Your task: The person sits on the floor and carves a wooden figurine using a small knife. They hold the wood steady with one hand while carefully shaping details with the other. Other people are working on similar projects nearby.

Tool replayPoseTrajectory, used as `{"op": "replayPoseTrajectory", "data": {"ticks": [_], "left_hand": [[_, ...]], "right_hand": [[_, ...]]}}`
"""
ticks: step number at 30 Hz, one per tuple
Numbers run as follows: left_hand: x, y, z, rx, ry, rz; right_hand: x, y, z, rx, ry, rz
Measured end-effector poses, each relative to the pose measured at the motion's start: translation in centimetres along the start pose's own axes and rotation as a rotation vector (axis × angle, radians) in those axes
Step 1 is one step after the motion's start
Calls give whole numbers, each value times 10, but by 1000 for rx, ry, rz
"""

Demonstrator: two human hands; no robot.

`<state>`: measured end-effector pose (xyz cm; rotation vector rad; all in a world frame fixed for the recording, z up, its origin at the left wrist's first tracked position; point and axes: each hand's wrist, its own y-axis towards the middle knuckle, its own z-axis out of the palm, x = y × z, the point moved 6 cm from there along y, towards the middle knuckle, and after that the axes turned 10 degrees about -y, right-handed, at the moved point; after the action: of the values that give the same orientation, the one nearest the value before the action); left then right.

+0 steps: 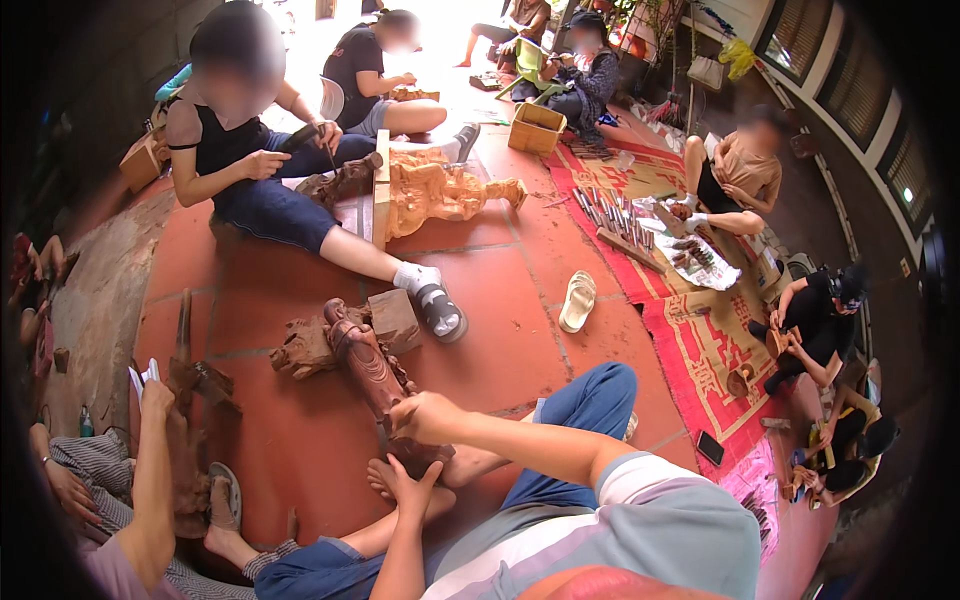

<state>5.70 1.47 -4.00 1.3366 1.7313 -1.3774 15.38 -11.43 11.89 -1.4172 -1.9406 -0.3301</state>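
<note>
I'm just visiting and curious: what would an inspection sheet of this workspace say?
Surface: red tiled floor; patterned mat at right.
Job's things: dark carved figure, its upper part against rough wood blocks.
Clutter: cream sandal, phone, row of hand tools.
Hands: right hand curled at the figure's lower end; left hand by its base; exact grip unclear.
Cables: nothing seen.
Surroundings: other people seated around; lighter wooden carving ahead.
</note>
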Motion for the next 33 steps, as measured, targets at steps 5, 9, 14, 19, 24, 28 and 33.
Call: {"op": "replayPoseTrajectory", "data": {"ticks": [5, 9, 14, 19, 24, 28, 33], "left_hand": [[10, 2, 2, 90, -140, -26], [27, 17, -2, -27, 4, 37], [0, -9, 8, 14, 71, 37], [7, 8, -2, -42, 55, 104], [-1, -4, 0, -32, 77, 96], [-40, -17, -9, 89, -179, -24], [-29, -13, -7, 51, -114, 34]], "right_hand": [[-113, -27, -136, -499, 314, 115], [-285, -108, -294, -854, 103, 735], [-371, -323, -368, -1606, 305, 1064], [-279, -144, -245, -888, 597, 516], [-112, -45, -76, -537, 484, -6], [-18, -18, -27, -335, 217, -28], [-1, 1, 7, -405, -133, -278]]}}
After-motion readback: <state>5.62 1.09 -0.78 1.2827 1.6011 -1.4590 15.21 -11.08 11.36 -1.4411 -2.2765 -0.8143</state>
